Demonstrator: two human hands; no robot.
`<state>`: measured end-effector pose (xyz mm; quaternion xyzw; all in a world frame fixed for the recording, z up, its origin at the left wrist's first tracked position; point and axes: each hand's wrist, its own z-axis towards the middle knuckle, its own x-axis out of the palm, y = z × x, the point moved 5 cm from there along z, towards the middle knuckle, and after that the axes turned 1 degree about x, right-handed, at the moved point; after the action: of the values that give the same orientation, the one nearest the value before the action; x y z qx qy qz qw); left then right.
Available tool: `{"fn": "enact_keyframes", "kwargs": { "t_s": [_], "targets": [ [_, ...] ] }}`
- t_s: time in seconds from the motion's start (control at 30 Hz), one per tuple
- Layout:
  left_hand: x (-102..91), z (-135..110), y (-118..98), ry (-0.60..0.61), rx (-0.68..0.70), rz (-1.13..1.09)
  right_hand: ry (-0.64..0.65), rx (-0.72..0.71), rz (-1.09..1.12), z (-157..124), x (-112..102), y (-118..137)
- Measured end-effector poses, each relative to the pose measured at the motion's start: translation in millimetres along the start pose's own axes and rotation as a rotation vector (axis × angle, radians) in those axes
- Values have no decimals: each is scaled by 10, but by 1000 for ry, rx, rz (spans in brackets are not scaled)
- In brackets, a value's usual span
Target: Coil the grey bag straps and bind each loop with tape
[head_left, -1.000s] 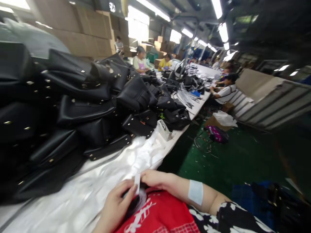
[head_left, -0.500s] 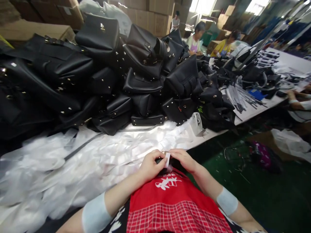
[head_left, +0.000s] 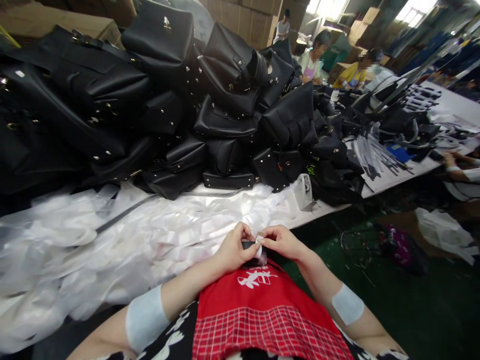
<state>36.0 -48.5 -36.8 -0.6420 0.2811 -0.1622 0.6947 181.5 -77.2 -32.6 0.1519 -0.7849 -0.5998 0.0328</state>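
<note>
Close in front of my red apron (head_left: 258,295), both hands are together over small pieces. My left hand (head_left: 236,249) is closed, with thumb and fingers around a small black piece (head_left: 247,245) that looks like leather; much of it is hidden. Thumb and forefinger of my right hand (head_left: 284,242) pinch a small white piece (head_left: 259,238), perhaps paper or film, at the black piece's end. Just below the fingertips hangs a bit of something clear, like plastic (head_left: 262,258). Exact kinds are too small to tell.
Black handbags (head_left: 228,120) are heaped along the table's back. White wrapping sheets (head_left: 150,235) cover its near part. A white device (head_left: 304,192) stands at the table edge. Grey strips (head_left: 375,155) lie farther right. Co-workers (head_left: 313,60) sit beyond. A purple-patterned item (head_left: 401,247) is near the floor.
My right fingers have closed from a loose, flatter pose into a pinch on the white piece. The white piece has tilted and more of the black piece shows. My view has shifted slightly.
</note>
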Motion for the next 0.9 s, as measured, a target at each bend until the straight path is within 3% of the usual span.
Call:
{"fn": "enact_keyframes", "kwargs": {
  "t_s": [0.1,0.27,0.4,0.53,0.67,0.77,0.9],
  "targets": [
    [3,24,40,46,-26,0,-21,-38,-200,-12,-13,59],
    [96,84,125,372,-231,-162,-114,-270,-698,-163,3,245],
    [97,205,89,330,-332,-515,-138,-478,-883,-348,14,269],
    [231,345,46,265,-430,-697,-222,-513,-876,-415,-142,175],
    [427,535,16,230,-420,-582,-329,-510,-671,-412,-406,99],
    [534,680,-27,192,-395,-535,-483,-444,-463,-426,-651,10],
    [668,850,-92,164,-404,-555,-581,-458,-476,-481,-801,-28]
  ]
}}
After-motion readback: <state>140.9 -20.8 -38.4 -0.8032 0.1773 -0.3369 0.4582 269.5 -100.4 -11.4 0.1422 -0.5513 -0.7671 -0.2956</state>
